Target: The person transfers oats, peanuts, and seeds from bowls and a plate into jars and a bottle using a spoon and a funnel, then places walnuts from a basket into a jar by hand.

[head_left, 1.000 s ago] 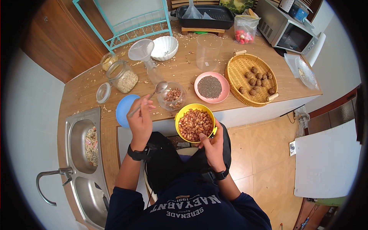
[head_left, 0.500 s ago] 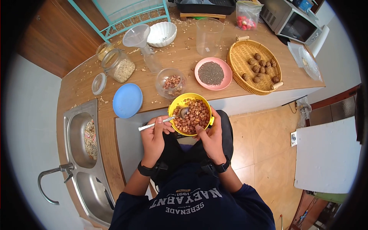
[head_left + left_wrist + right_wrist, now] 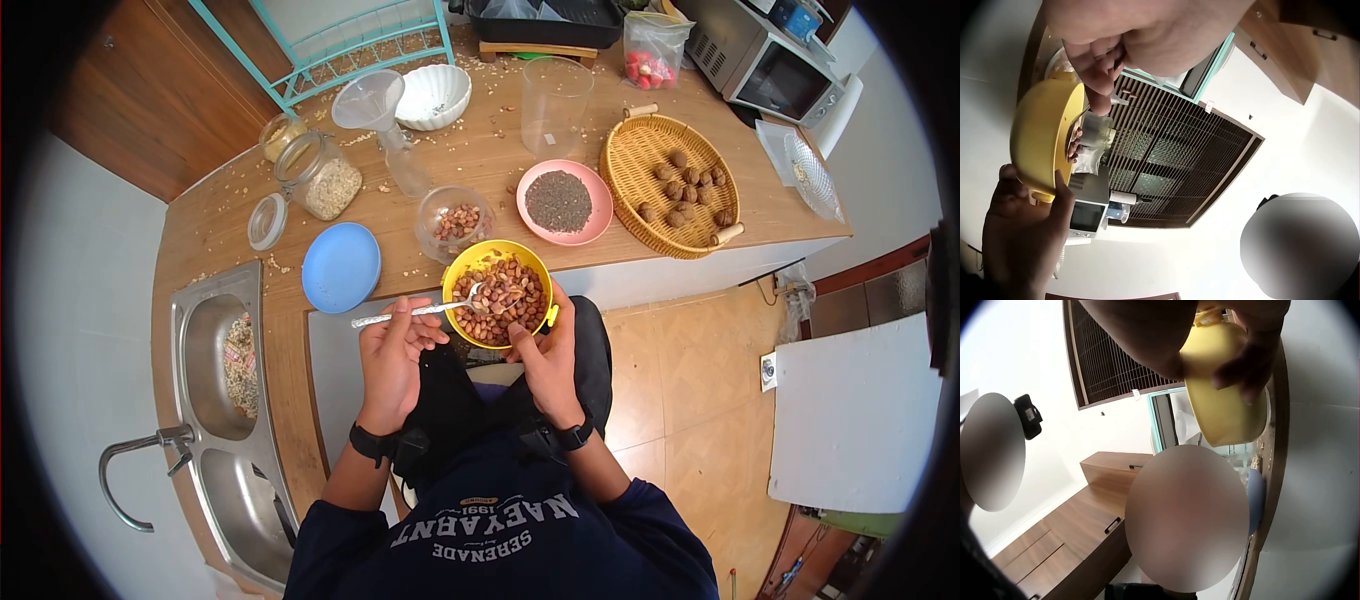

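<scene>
In the head view my left hand (image 3: 390, 365) pinches the handle of a metal spoon (image 3: 425, 311) between thumb and fingers. The spoon's bowl lies over the peanuts (image 3: 500, 310), with some peanuts on it. These red-skinned peanuts fill much of a yellow bowl (image 3: 465, 263), which my right hand (image 3: 553, 365) grips at its right side, thumb over the rim. In the left wrist view the yellow bowl (image 3: 1041, 131) shows from its side. A clear round jar (image 3: 428, 215) with more peanuts stands on the counter just beyond the bowl.
A blue plate (image 3: 341, 268) lies left of the jar; a pink plate (image 3: 607, 205) of dark seeds and a wicker tray (image 3: 625, 165) of walnuts are at right. Behind stand a funnel (image 3: 368, 100), an oat jar (image 3: 330, 185) and a clear cylinder (image 3: 555, 105). A sink (image 3: 185, 380) is at left.
My left hand has brought the spoon from over the clear jar down into the yellow bowl, and the spoon now lifts peanuts. My right hand keeps its grip on the bowl.
</scene>
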Tool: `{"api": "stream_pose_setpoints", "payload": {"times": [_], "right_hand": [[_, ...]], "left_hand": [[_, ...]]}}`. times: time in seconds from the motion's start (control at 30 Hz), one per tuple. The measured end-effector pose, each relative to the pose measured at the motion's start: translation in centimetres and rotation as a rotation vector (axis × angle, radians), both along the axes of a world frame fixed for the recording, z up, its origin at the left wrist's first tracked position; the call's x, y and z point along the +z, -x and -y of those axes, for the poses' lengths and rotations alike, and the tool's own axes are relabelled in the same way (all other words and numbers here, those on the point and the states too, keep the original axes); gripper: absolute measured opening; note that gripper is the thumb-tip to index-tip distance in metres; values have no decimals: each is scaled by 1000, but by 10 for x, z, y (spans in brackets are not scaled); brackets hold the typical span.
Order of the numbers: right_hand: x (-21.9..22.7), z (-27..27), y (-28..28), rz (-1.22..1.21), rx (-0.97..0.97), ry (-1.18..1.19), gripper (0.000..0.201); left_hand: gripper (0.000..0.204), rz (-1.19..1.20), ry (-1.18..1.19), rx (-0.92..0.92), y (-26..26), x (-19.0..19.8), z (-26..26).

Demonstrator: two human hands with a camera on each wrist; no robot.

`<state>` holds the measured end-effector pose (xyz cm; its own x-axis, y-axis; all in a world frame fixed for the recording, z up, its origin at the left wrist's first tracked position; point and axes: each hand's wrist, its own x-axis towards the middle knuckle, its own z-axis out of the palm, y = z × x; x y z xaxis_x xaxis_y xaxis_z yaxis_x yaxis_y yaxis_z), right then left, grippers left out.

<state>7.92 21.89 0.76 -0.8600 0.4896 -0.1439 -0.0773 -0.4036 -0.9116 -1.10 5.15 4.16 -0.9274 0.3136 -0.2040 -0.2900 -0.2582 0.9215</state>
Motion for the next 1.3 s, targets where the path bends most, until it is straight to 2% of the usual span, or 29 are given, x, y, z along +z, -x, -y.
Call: {"api": "stream_pose_setpoints", "payload": {"times": [0.1, 0.27, 0.37, 0.43, 0.5, 0.57, 0.6, 0.67, 0.8, 0.9, 0.97, 1.0, 1.07, 1.2, 1.27, 1.3], "right_hand": [[-1, 0, 3, 14, 13, -14, 74], [-7, -3, 3, 4, 6, 2, 74], [-8, -8, 1, 8, 9, 13, 74], [-8, -11, -1, 10, 8, 17, 73], [-8, -15, -3, 13, -9, -1, 72], [-9, -18, -5, 2, -16, -4, 72], [-9, -20, -6, 5, -22, 0, 72], [-8, -23, -7, 8, -32, -13, 72], [-7, -26, -7, 12, -14, 7, 72], [-8, -24, -5, -2, -26, -16, 72], [-9, -24, -7, 12, 20, -28, 73], [-7, -22, -7, 21, 21, -23, 73], [-1, -17, -8, 2, 22, -59, 73], [-2, -10, -11, -16, 11, -124, 73], [0, -11, -14, 11, 18, -87, 73], [0, -11, -14, 24, 28, -70, 73]], "left_hand": [[36, 37, -6, 13, -1, -9, 2], [34, 32, -20, 47, 14, 5, 3], [34, -33, -45, 106, 41, 17, 3], [34, -137, -69, 211, 60, 23, 1], [35, -210, -27, 199, 70, 23, -3], [34, -478, 400, 185, 74, 18, -12], [34, -485, 399, 179, 73, 19, -15], [29, -932, 614, 89, 65, 19, -19], [27, -913, 548, 202, 46, 42, -21], [27, -779, 418, 229, 32, 46, -12], [27, -838, 409, 76, 22, 43, -4], [27, -829, 414, 73, 19, 39, -5], [27, -855, 486, -55, 12, 27, -7], [30, -754, 511, -122, 7, -9, -1], [35, -337, 379, -12, -2, -16, -1], [35, -336, 375, -12, -5, -19, -3]]}}
